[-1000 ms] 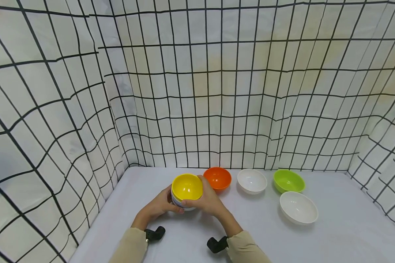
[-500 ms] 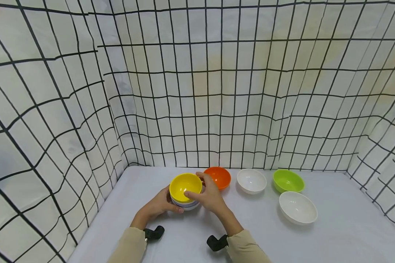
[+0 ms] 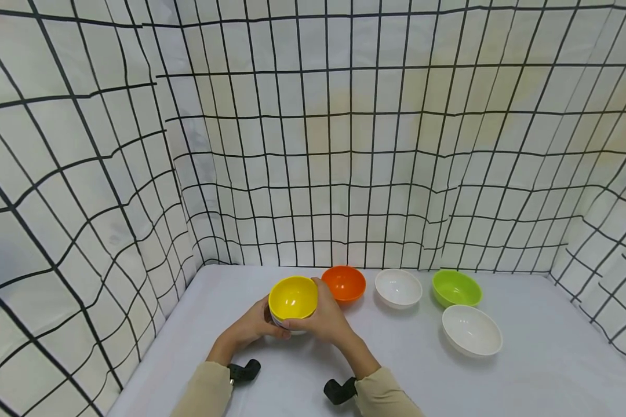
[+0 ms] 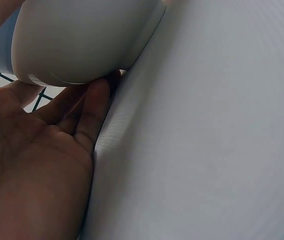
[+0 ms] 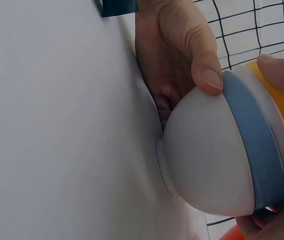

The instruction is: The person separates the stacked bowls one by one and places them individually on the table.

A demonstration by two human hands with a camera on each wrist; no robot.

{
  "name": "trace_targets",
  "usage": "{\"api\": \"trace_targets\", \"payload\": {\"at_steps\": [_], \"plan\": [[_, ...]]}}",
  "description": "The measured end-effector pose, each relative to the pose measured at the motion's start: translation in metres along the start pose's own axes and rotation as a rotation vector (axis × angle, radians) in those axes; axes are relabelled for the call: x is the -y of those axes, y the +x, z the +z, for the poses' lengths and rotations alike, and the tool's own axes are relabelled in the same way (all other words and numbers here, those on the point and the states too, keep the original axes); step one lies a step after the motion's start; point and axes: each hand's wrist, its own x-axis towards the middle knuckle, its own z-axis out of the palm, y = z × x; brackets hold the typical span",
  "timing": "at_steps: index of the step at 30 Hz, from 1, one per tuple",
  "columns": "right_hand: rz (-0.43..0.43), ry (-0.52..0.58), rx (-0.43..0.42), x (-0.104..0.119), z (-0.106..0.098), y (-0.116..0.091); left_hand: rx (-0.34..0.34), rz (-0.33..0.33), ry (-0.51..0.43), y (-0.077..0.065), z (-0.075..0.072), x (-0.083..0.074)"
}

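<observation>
Nearest the body, two beige fabric sleeves (image 3: 203, 391) come in, a black angular wrist mount (image 3: 245, 370) by each cuff. On to the hands: the left hand (image 3: 253, 323) holds the lower part of a stack of nested glossy bowls (image 5: 256, 135), and the right hand (image 3: 327, 317) grips the round yellow bowl (image 3: 292, 296) at its top.

From the head, it's nearly all yellow interior; the right wrist view gives away the layers! Underneath comes a round white bowl (image 5: 268, 115), then a round pale-blue bowl (image 5: 254, 155), then a deep white bowl (image 5: 207, 152) at the bottom, the whole pile lying tilted in that view. Here too is the left thumb (image 5: 212, 77) pressed on the bottom bowl's side, hidden fingers beyond. The left wrist view supplies those: fingertips (image 4: 96, 97) tucked beneath the curve, close to the white-covered worktop (image 4: 207, 150).

Out to the right, a wide white bowl (image 3: 472, 330) sits alone in front. Behind, left to right: a round orange bowl (image 3: 344, 284), just past the right hand, a small white bowl (image 3: 399, 288) and a lime-green bowl (image 3: 456, 288). Farthest back, a white wall (image 3: 365, 168) crossed by black grid lines.
</observation>
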Motion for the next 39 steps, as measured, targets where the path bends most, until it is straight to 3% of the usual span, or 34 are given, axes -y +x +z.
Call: {"api": "trace_targets", "payload": {"at_steps": [31,39], "plan": [[-0.072,-0.031,-0.103,-0.0045,0.007,-0.0024,-0.005,-0.012,-0.022,-0.001,0.0018,-0.0011],[0.014,0.084,-0.159,0.0041,-0.0022,0.0005,-0.003,-0.019,-0.017,0.0002,0.0007,-0.0011]]}}
